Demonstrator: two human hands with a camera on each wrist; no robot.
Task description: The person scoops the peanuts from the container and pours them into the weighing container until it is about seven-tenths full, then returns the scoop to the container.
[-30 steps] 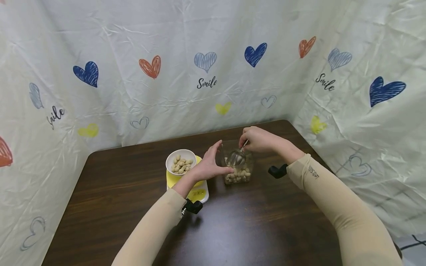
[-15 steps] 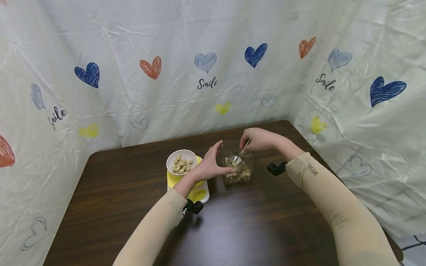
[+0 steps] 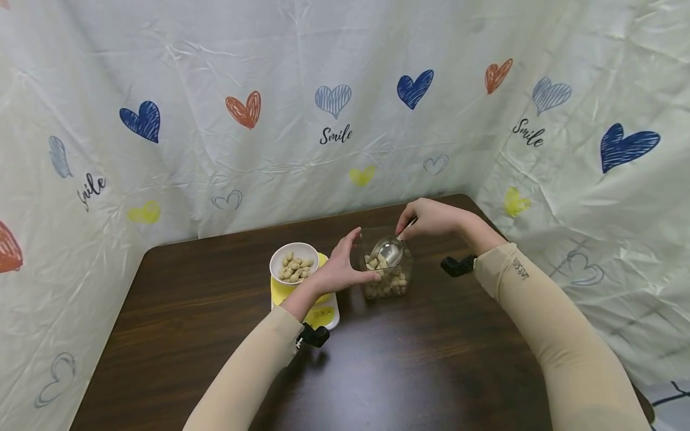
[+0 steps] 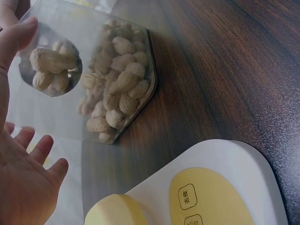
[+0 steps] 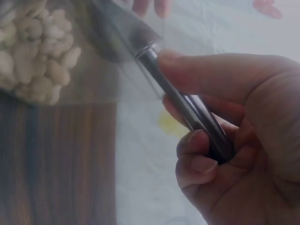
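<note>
A clear square container (image 3: pixel 369 238) stands on the table, its lower part filled with peanuts (image 4: pixel 119 84). My left hand (image 3: pixel 336 269) holds it from the left, thumb at the near wall and fingers spread along the side. Inside the container is a metal scoop (image 3: pixel 389 251); the left wrist view shows several peanuts in its bowl through the clear wall. My right hand (image 3: pixel 431 216) grips the scoop's handle (image 5: pixel 176 101) from above the far right corner, thumb on top and fingers curled beneath.
Left of the container sits a yellow and white kitchen scale (image 3: pixel 323 314) bearing a white bowl (image 3: pixel 276 258) with peanuts in it. My left forearm crosses over the scale's side. A heart-patterned curtain (image 3: pixel 291 167) hangs behind the dark wooden table (image 3: pixel 178 311).
My right hand has risen slightly and shifted right, tilting the scoop and lifting it through the peanuts. My left hand, the container, the scale and the bowl have stayed in place.
</note>
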